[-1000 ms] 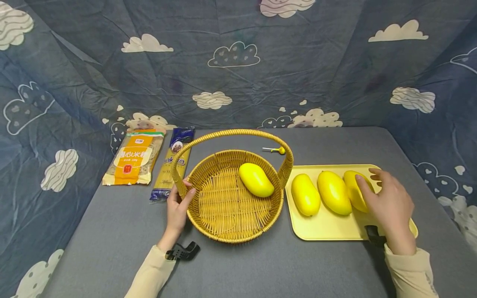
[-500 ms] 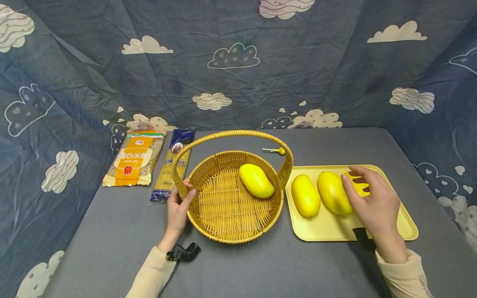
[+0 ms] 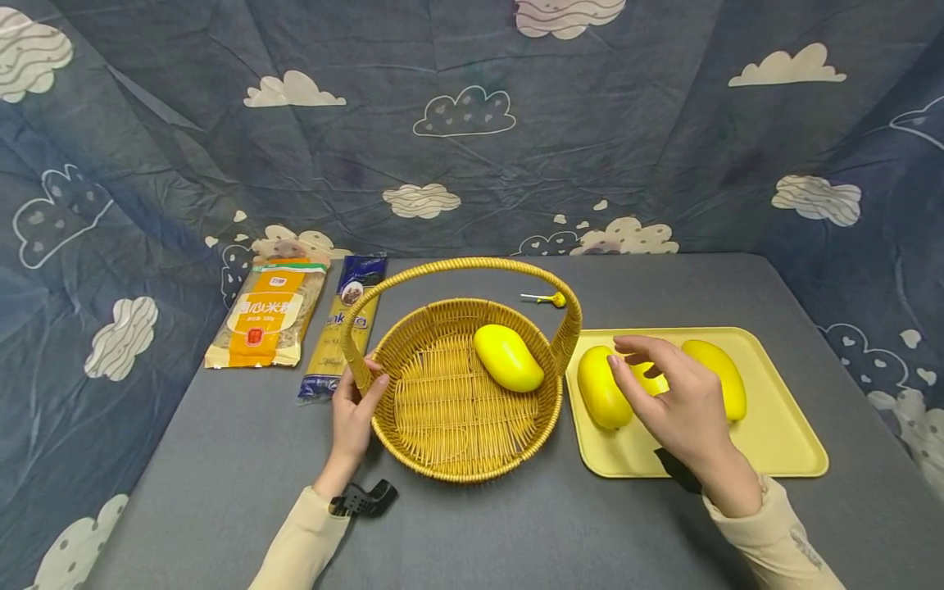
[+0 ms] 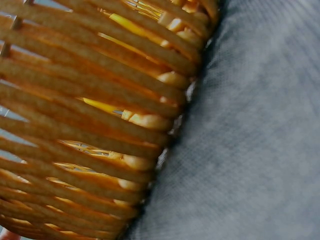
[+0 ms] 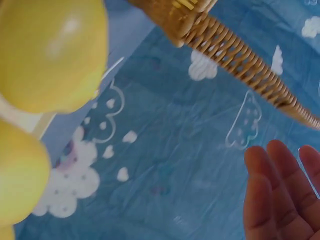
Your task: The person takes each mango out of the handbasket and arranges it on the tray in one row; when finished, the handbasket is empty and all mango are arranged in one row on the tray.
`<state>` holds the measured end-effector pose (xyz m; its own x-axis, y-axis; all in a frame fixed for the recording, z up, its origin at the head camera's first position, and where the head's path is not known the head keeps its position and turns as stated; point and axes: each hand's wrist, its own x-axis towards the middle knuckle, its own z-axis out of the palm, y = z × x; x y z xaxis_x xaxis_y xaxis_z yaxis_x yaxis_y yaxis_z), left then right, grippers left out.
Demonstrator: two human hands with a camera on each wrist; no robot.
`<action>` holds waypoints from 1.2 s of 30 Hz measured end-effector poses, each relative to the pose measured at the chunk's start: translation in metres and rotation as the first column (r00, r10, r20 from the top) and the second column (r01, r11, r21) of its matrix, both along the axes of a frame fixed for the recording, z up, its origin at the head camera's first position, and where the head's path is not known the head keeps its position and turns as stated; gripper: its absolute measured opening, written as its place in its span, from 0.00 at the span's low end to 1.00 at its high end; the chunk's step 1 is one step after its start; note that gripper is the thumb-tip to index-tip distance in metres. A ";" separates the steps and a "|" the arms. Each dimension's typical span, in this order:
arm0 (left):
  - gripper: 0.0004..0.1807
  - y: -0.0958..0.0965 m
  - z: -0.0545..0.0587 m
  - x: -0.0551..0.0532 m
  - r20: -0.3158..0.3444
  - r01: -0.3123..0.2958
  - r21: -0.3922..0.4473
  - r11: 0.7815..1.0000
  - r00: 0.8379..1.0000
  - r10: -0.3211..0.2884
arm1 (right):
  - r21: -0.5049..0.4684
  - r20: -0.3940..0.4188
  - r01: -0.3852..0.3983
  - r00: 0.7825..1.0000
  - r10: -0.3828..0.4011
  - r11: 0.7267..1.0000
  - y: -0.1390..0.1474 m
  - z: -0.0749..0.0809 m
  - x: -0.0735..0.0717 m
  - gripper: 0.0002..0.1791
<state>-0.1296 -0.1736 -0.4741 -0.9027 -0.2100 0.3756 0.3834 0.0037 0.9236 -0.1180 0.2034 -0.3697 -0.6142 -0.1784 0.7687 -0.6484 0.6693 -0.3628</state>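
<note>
The left hand (image 3: 354, 418) grips the wicker basket (image 3: 460, 476) at its left rim, thumb inside, other fingers partly hidden. One mango (image 3: 509, 358) lies inside, toward the right wall. The right hand (image 3: 682, 401) hovers over the tray's middle mango (image 3: 653, 379), thumb and fingers parted, holding nothing. The yellow tray (image 3: 783, 438) has its left edge just beside the basket; a broad strip of tray floor separates the right mango (image 3: 723, 377) from the right edge.
</note>
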 end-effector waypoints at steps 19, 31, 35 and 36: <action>0.10 0.000 0.000 0.000 0.005 -0.001 -0.007 1.000 1.000 0.001 | 0.196 0.217 -0.181 0.966 0.137 0.964 -0.066 0.018 0.000 0.18; 0.10 0.000 0.001 0.001 0.016 -0.007 -0.006 1.000 1.000 0.007 | 0.361 0.524 -0.201 0.851 -0.020 0.910 -0.100 0.026 -0.013 0.32; 0.10 0.000 0.001 0.001 0.015 -0.004 -0.005 1.000 1.000 0.004 | 0.394 0.571 -0.226 0.820 -0.044 0.891 -0.107 0.025 -0.023 0.35; 0.10 0.000 0.002 0.001 0.016 -0.003 -0.005 1.000 1.000 0.003 | 0.402 0.580 -0.230 0.813 -0.052 0.886 -0.109 0.024 -0.026 0.35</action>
